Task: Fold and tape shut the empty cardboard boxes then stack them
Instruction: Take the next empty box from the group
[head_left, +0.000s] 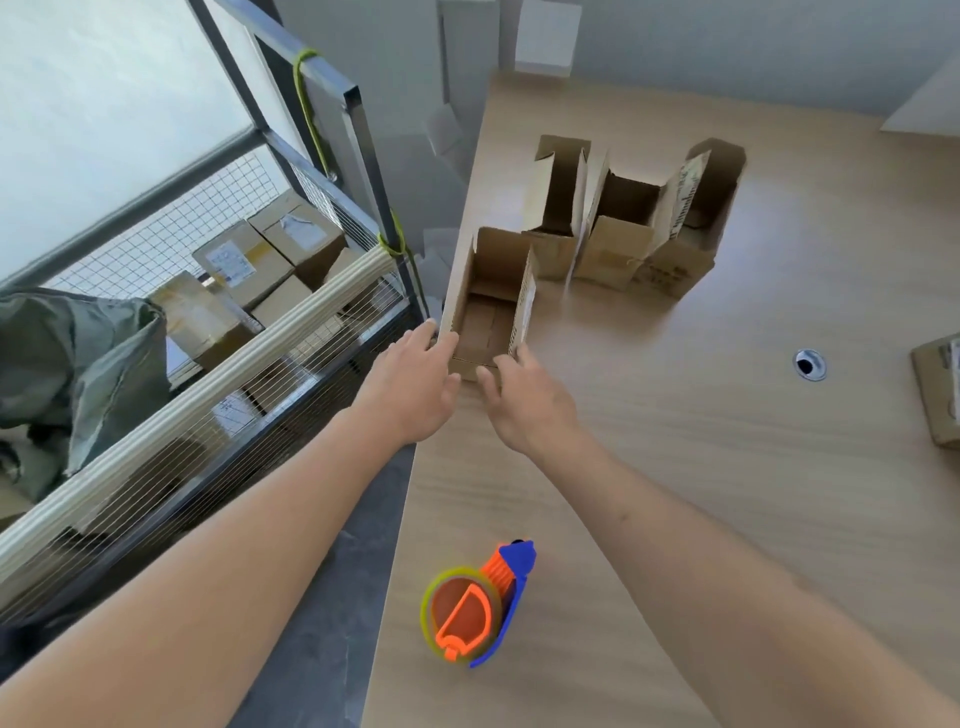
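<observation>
Wooden table (675, 467), box (488, 312) label unreadable

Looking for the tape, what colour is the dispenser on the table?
Orange and blue tape dispenser, with a yellowish roll; head view.

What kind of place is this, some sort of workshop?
More likely a small packing or shipping area. Open cardboard boxes stand on a wooden table, a tape dispenser lies nearby, and a wire cage cart holds sealed, labelled parcels.
</observation>
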